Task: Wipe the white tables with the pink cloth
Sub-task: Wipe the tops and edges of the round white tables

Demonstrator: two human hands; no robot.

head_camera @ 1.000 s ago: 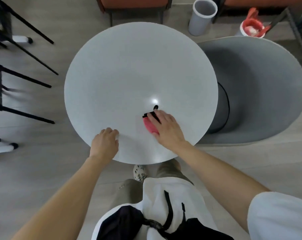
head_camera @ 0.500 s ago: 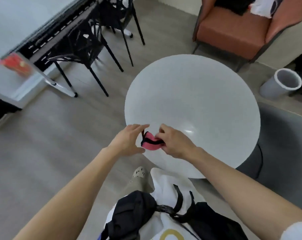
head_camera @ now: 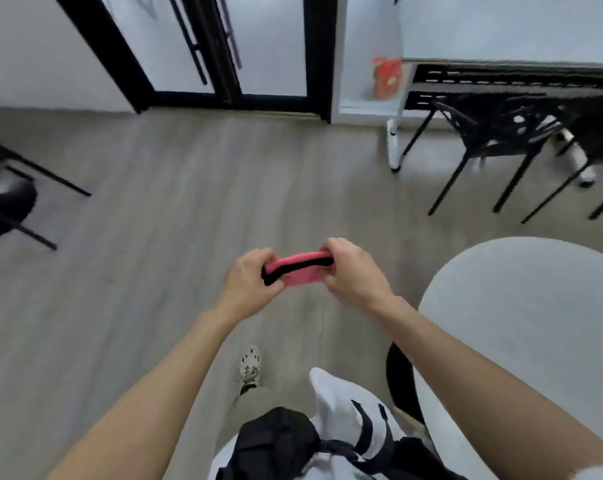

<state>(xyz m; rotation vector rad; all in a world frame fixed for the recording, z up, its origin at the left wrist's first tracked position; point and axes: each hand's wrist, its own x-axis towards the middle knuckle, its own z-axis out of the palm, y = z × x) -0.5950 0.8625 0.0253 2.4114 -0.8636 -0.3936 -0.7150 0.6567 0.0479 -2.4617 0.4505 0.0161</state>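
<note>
The pink cloth [head_camera: 299,271], edged with a black band, is stretched between both hands in mid-air above the wooden floor. My left hand [head_camera: 250,280] grips its left end and my right hand [head_camera: 352,273] grips its right end. The round white table [head_camera: 521,323] lies to the right, with my right forearm crossing over its near edge. A second white table [head_camera: 511,46] stands at the back right against the wall.
Black chairs [head_camera: 501,143] are tucked under the back-right table, and another black chair [head_camera: 6,202] stands at the left edge. A black-framed glass door [head_camera: 231,57] is straight ahead. A red packet [head_camera: 386,76] sits by the wall.
The cloth came off the round table and is now held in both hands over the floor. The view has swung left, away from the round table, toward the door.
</note>
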